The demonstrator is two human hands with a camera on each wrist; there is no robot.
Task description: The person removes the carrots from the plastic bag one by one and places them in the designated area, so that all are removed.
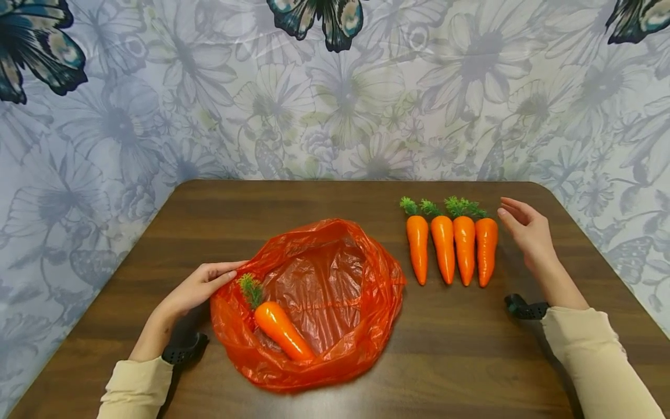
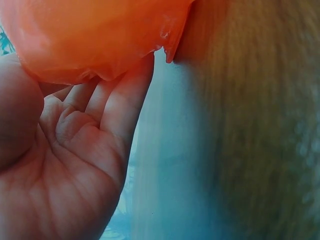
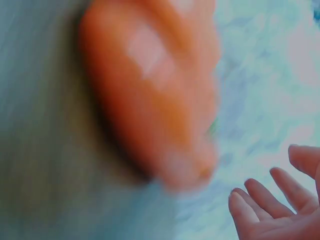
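Note:
A thin red plastic bag (image 1: 384,326) lies spread on the table with its mouth facing up. Inside it, near the left rim, is a shiny orange toy carrot (image 1: 282,331) with a green top. My left hand (image 1: 206,285) holds the bag's left rim; in the left wrist view the red plastic (image 2: 95,40) passes between thumb and fingers. Several more carrots (image 1: 442,244) lie side by side to the right of the bag, green tops away from me. My right hand (image 1: 528,230) hovers just right of the rightmost carrot (image 1: 487,250), fingers apart and holding nothing.
The brown wooden table (image 1: 445,372) has rounded far corners. Behind it hangs a pale floral cloth (image 1: 340,116) with butterfly prints. A black wrist strap (image 1: 185,349) is on the left arm, another black strap (image 1: 526,307) on the right.

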